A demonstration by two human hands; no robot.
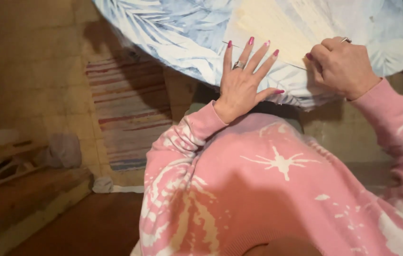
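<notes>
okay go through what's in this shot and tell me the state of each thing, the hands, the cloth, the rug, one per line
left hand: flat, fingers spread, pressing the cloth
right hand: curled, fingertips pinched at the pale panel's edge
blue leaf-print cloth: spread over a round table, edge hanging
pale panel: lying flat on the cloth
striped rug: laid flat on the floor

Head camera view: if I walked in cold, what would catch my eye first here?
Probably the left hand, spread flat with red-painted nails and a ring on a blue-and-white leaf-patterned cloth at top centre. Beside it, the right hand is curled over a pale cream piece of fabric lying on that cloth. Below, pink tie-dyed sleeves fill the foreground, with a striped rug on the floor to the left.
</notes>
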